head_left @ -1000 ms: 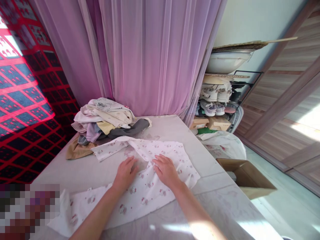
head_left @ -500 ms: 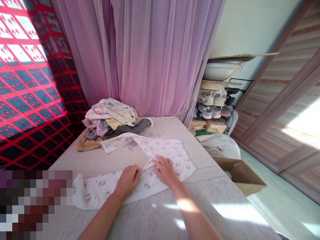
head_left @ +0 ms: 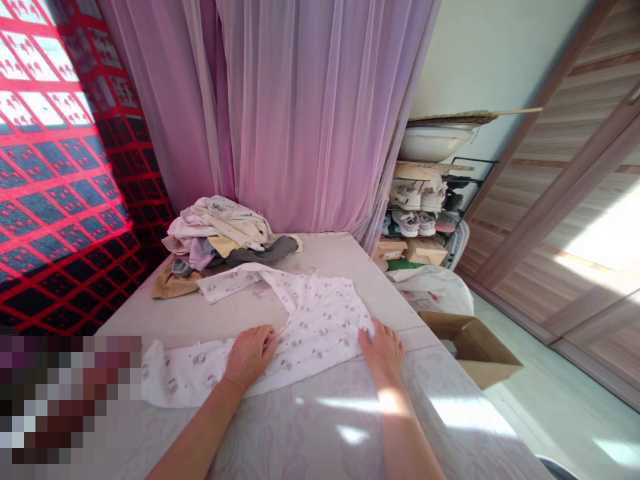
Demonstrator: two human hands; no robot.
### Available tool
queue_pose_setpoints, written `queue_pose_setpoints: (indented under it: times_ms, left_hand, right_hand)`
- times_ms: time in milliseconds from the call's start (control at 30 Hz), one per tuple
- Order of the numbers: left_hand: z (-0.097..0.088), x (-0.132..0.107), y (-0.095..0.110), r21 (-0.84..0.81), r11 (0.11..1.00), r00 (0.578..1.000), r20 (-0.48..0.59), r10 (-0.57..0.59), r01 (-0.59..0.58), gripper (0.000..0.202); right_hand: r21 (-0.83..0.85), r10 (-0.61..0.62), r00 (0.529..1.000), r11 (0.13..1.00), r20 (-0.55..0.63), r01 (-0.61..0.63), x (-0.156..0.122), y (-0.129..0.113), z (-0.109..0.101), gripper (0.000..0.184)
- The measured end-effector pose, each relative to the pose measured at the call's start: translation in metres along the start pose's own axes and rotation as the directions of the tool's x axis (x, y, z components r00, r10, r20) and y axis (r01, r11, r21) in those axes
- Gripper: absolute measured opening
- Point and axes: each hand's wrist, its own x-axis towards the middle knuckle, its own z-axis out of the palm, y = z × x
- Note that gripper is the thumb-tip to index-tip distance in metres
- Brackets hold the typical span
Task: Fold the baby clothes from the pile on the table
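Note:
White pants with a small printed cartoon pattern lie spread on the table, the waist end to the right. One leg stretches left toward the near side; the other bends away to the far left. My left hand rests on the near leg by the crotch, its fingers curled in on the fabric. At the waist's near corner is my right hand, closed on the edge with the thumb on the cloth. The undersides of the fingers are hidden.
A heap of clothes sits at the table's far left. Purple curtains hang behind. To the right stand a shoe rack and an open cardboard box on the floor. The table has a pale patterned cover.
My right hand has moved right from the middle of the pants to the waist corner. The upper part of the pants looks smoother. My left hand stays about where it was.

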Motion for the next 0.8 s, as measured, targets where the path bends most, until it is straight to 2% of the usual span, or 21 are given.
queue_pose_setpoints:
  times_ms: [67,200,367,533,667,800]
  left_hand:
    - [-0.001,0.000,0.001,0.007,1.000,1.000,0.002,-0.009,0.009,0.019]
    - [-0.001,0.000,0.001,0.012,0.999,0.998,0.051,-0.047,0.046,0.021]
    - [-0.002,0.000,0.001,0.010,0.999,0.993,0.110,-0.042,0.041,0.022]
    - [-0.001,0.000,-0.001,-0.044,0.999,0.998,0.055,-0.026,0.029,0.022]
    - [0.002,0.000,-0.004,-0.083,0.997,1.000,-0.011,-0.008,0.007,0.024]
    - [0.003,0.000,-0.005,-0.113,0.993,1.000,-0.013,-0.020,0.018,0.024]
  right_hand:
    - [0.020,0.015,1.000,1.000,0.014,-0.016,0.001,-0.002,-0.003,0.041]
    - [0.042,0.085,0.996,0.996,-0.038,-0.084,0.002,0.001,-0.009,0.038]
    - [0.038,0.089,0.996,0.995,-0.023,-0.089,0.001,0.003,-0.013,0.031]
    - [0.057,0.108,0.994,0.993,-0.029,-0.106,0.000,0.003,-0.013,0.032]
    - [0.034,0.096,0.995,0.995,-0.026,-0.095,0.000,0.005,-0.010,0.041]
    - [0.016,0.065,0.998,0.998,0.012,-0.065,0.001,0.005,-0.009,0.042]
